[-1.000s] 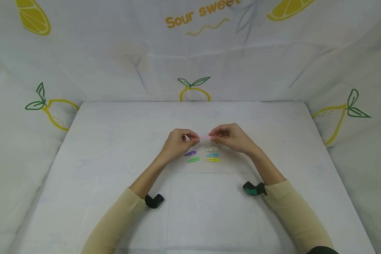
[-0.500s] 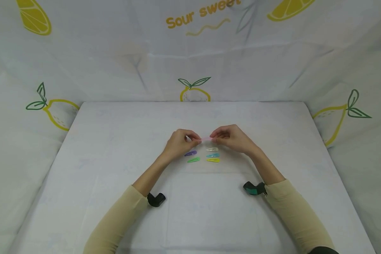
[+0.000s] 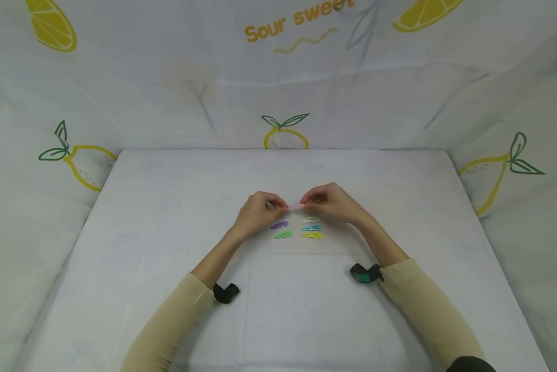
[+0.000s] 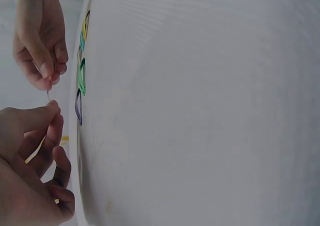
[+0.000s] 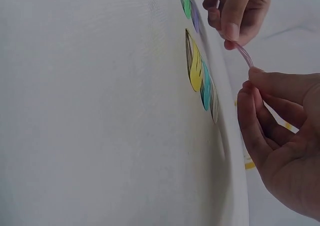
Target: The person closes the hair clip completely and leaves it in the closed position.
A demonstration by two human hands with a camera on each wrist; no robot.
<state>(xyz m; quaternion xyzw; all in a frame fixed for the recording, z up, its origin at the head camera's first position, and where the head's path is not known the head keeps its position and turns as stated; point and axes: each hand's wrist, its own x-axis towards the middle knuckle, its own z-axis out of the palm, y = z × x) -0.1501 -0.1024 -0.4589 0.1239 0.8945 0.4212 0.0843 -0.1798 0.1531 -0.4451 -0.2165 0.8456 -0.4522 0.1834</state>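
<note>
Between my two hands stretches a thin pink hair clip, raised over the table. The left hand pinches one end of it between thumb and fingertips, and the right hand pinches the other. Seen from the right wrist, the pink clip looks slightly curved; its ends are hidden in the fingers. Closer to me on the tabletop lie snap hair clips in two columns: purple and green on the left, with pale, blue and yellow on the right.
A white cloth covers the table, whose far edge meets a lemon-printed curtain. Black wrist cameras jut inward from the left sleeve and right sleeve.
Both hands have come slightly closer to me with the pink hair clip. In the last half second they have also shifted a little left. The clips on the table stay put.
</note>
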